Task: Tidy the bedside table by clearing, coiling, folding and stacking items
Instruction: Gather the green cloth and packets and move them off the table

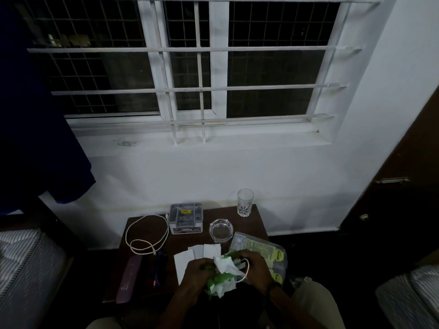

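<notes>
A: What's in the grip?

B: A crumpled wad of green and white wrappers and tissue, bunched between both hands at the near edge of the bedside table. The left hand is closed around its left side, the right hand clamps the right side, with a loop of pale cord caught by the fingers.

A: Biggest risk?

B: Loose scraps hang below the hands; I'd guess a slack squeeze drops them to the floor.

A: And around them?

B: White paper slips lie just beyond the left hand, a printed packet under the right. A glass ashtray sits just past the fingers, a tumbler farther on. A careless sweep forward could knock either.

A: The cable?

B: The white cable lies uncoiled, well left of the left hand.
</notes>
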### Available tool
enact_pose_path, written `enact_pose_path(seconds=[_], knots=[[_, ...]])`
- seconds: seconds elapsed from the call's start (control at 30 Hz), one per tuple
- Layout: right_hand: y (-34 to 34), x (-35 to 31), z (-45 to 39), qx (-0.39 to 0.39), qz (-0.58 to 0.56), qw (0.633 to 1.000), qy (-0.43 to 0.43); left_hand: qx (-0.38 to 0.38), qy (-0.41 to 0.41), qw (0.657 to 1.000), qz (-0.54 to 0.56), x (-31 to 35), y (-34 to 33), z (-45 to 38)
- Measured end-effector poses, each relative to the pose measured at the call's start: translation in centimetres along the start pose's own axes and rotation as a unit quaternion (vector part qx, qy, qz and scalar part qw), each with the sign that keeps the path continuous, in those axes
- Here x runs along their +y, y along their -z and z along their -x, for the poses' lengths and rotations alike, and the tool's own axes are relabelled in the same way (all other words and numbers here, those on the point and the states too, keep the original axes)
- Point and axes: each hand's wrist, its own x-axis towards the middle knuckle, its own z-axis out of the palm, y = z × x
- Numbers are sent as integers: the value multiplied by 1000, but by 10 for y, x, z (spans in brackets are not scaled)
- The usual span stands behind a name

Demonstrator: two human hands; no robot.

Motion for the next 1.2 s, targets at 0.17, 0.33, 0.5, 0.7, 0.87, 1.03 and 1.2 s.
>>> enact_pose_path(seconds=[0.17,0.33,0.5,0.7,0.87,1.03,1.2], knots=[[16,60,-30,65,9,997,-50,27,-1,1000,4,-4,-18,-18],[34,77,-64,71,251,955,-143,45,5,999,22,-19,-30,-34],[35,86,-83,-28,412,883,-222,40,21,999,16,-33,-36,-43],[30,111,-95,-48,446,857,-254,38,28,999,-4,-42,-36,-47],[32,116,-98,-32,444,848,-287,35,23,999,-15,-49,-36,-51],[40,120,-96,-28,406,858,-314,37,18,999,3,-45,-38,-49],[58,99,-97,-64,360,880,-301,45,-16,998,28,-45,-30,-46]])
